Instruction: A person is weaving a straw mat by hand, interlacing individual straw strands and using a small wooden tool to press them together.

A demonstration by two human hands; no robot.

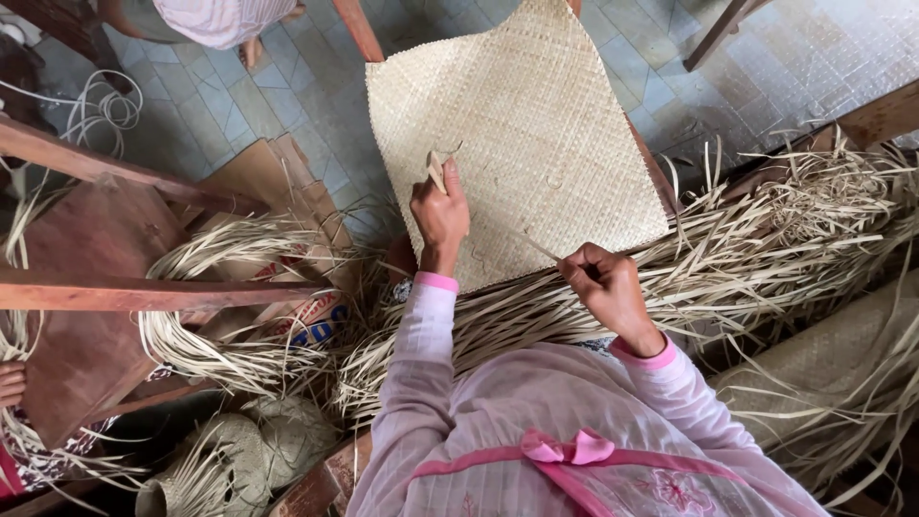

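The scene is seen through one camera only, worn on the head and aimed almost straight down. The wearer's own chest and pink sleeves fill the lower edge at close range. The woven mat (522, 124) lies in the middle, at arm's reach, and the tiled floor (239, 96) is seen farther off along the top. No second view is given, so nothing is shared.

One woven mat (522, 124), flat. Two hands upon it: left hand (439, 213), right hand (605, 284). Left of the mat: two wooden rails (144, 292), one cardboard piece (278, 182). Below-left of it: two small woven pieces (239, 460).
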